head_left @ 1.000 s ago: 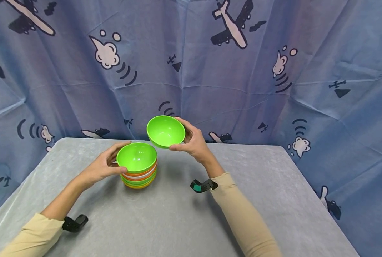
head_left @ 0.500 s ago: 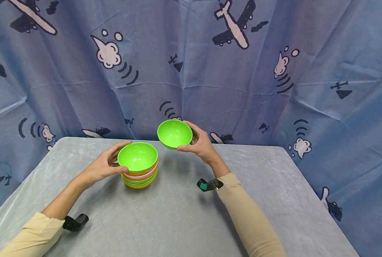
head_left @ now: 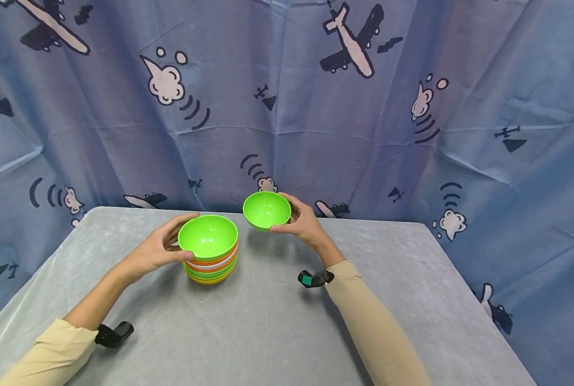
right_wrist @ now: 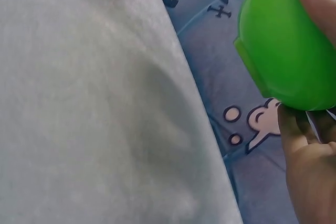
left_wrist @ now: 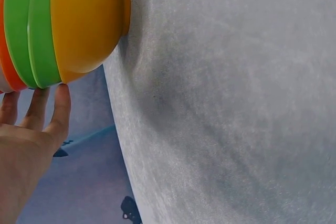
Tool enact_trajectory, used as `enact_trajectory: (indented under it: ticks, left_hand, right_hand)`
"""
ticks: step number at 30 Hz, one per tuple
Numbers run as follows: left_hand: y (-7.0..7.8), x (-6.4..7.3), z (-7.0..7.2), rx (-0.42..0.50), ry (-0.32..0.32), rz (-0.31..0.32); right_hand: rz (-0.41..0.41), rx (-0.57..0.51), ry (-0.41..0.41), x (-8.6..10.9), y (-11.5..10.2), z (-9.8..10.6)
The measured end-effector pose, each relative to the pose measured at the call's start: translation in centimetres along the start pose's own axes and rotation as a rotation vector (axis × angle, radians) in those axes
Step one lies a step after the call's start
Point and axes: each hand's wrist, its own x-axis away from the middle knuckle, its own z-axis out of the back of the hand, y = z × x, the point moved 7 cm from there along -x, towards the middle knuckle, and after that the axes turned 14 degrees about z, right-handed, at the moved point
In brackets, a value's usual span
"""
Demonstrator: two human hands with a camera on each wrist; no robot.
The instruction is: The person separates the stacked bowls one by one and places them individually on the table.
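My right hand (head_left: 307, 224) holds a small green bowl (head_left: 266, 210) in the air above the far part of the table. The thumb is on the near side of the bowl and the fingers are behind it, and its inside faces the head camera. To its left stands a stack of nested bowls (head_left: 212, 269), a green bowl (head_left: 207, 238) on top and orange, white, green and yellow below. My left hand (head_left: 154, 249) grips this stack from the left, thumb in front. The left wrist view shows its fingertips (left_wrist: 62, 95) against the lower bowls; the yellow bowl (left_wrist: 86, 24) stands on the table.
A grey cloth covers the table (head_left: 267, 321), whose far edge runs just behind the bowls. Behind it hangs a blue curtain (head_left: 306, 118) printed with planes and clouds. Dark wrist devices (head_left: 114, 335) sit by both sleeves.
My right hand has carried the green bowl away from the stack, to the right and a little lower in the head view. The left hand and the stack have stayed in place.
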Motion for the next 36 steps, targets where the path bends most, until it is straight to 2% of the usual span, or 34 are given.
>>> enact_trajectory:
  ticks: [9, 21, 30, 36]
  left_hand:
    - [0.0, -0.1, -0.1, 0.004, -0.007, 0.001]
    - [-0.1, -0.2, -0.3, 0.014, -0.021, -0.001]
    - [0.0, 0.0, -0.2, 0.019, -0.020, 0.002]
    - [0.1, 0.0, -0.4, 0.033, -0.041, -0.015]
  right_hand:
    - [-0.070, 0.015, -0.008, 0.5, 2.8, 0.3]
    - [-0.141, 0.015, -0.016, 1.1, 5.1, -0.7]
    - [-0.175, 0.039, -0.014, 1.5, 5.6, -0.7]
    - [-0.195, 0.058, -0.005, 1.5, 5.7, -0.6]
